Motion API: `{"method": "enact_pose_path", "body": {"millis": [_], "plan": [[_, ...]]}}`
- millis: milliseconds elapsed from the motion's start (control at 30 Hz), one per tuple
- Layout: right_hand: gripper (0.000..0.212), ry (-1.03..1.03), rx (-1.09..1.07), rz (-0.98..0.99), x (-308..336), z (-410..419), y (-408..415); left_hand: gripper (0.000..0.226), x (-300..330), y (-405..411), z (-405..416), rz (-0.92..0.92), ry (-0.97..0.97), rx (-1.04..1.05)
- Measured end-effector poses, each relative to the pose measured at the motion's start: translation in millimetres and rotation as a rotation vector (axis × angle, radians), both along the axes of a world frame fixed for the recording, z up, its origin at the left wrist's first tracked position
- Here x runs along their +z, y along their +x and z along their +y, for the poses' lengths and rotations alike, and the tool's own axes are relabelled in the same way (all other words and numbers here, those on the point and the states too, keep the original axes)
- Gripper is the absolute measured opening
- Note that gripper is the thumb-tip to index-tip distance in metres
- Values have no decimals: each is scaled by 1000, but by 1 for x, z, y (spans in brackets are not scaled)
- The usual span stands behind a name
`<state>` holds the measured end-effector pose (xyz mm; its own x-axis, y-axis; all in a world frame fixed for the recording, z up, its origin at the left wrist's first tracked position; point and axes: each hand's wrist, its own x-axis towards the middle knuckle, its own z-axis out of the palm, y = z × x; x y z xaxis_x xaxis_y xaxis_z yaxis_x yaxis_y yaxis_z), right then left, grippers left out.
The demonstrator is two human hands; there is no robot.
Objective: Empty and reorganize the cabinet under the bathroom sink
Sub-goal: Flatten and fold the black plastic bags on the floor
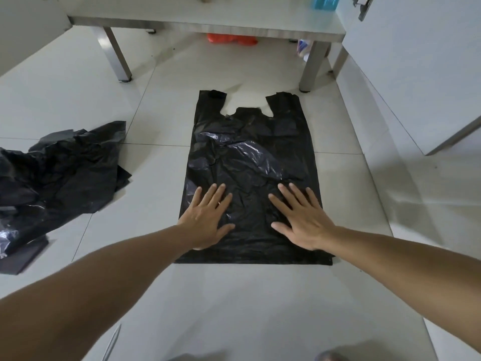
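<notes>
A black plastic carrier bag point(250, 152) lies spread flat on the white tiled floor, its two handles pointing away from me toward the cabinet. My left hand point(208, 217) presses palm-down on the bag's lower left part, fingers straight and slightly spread. My right hand point(299, 217) lies flat on the lower right part in the same way. Neither hand grips anything. The open cabinet's base shelf point(208, 22) runs across the top of the view on metal legs.
A crumpled heap of black plastic bags point(57, 173) lies on the floor at the left. Under the cabinet sit an orange bag point(231, 39) and a small package point(303, 46). A blue bottle point(325, 1) stands on the shelf. A white cabinet door point(416, 74) stands open at right.
</notes>
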<state>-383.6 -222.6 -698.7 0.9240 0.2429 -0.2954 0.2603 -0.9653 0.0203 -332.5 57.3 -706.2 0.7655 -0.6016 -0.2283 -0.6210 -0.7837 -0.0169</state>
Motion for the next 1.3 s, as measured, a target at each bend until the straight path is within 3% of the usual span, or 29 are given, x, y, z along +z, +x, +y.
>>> {"method": "enact_pose_path", "body": {"millis": [233,733,867,1067,1300], "plan": [[81,17,-219,72,-31,-10,-17,87,-36,-4,12,47,-28,136],[79,24,-216,-111,-30,-14,-19,91,-30,-3,7,-49,-129,126],[68,66,-142,-193,-15,-8,10,85,-20,16,-14,-87,-168,112],[68,64,-199,-26,-33,-3,37,84,-35,44,-22,-20,-65,106],[71,41,-269,-78,-42,-16,31,87,-35,44,-23,-42,-100,154]]}}
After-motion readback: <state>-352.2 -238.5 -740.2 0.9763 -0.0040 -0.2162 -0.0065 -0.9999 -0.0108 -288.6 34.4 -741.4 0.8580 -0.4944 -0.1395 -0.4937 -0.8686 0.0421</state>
